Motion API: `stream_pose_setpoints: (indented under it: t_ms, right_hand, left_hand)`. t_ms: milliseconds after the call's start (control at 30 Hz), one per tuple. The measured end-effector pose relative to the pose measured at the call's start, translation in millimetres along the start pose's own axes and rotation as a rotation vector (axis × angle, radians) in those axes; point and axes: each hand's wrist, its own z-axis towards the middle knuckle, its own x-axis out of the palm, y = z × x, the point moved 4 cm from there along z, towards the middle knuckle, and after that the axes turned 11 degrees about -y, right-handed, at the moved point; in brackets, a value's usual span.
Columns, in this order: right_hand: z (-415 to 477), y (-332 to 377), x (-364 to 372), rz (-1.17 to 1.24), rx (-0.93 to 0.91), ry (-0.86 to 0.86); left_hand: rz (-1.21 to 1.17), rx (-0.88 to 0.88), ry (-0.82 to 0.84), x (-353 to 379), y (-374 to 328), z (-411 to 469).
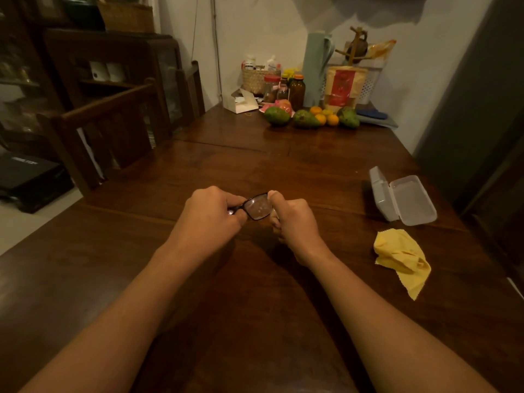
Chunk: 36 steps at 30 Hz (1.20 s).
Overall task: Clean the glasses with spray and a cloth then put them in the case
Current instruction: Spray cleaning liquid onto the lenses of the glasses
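Black-framed glasses (256, 207) hang above the middle of the wooden table (326, 165), and droplets speckle the one lens that shows. My left hand (211, 215) grips the frame at its left side, hiding the other lens. My right hand (295, 222) is curled round a small spray bottle (274, 215), almost wholly hidden in the fist, with the thumb on its top right beside the lens. A crumpled yellow cloth (401, 258) lies on the table to the right. Beyond it a white glasses case (402, 198) sits with its lid open.
At the table's far end stand green and orange fruit (312, 117), jars and bottles (296, 90), a woven basket (259, 78), a white box (241, 102) and a pale green flask (314, 69). Wooden chairs (113, 123) line the left side. A dark panel (476, 109) borders the right.
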Motion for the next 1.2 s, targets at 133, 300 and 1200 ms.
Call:
stream_pose_setpoints:
  t_ms: [133,300,1200]
  right_hand:
    - [0.7,1.1,1.4,-0.021,0.005,0.009]
    - [-2.0,-3.1,-7.7,0.141,-0.002,0.031]
    - [-11.7,4.2,22.7,-0.025,-0.098,0.249]
  left_hand:
    - [-0.043,-0.058,0.023,1.6,1.2,0.7]
    - [-0.281,-0.299,0.044,6.2,11.3,1.7]
    - [-0.499,-0.383,-0.04,-2.0,5.0,-1.0]
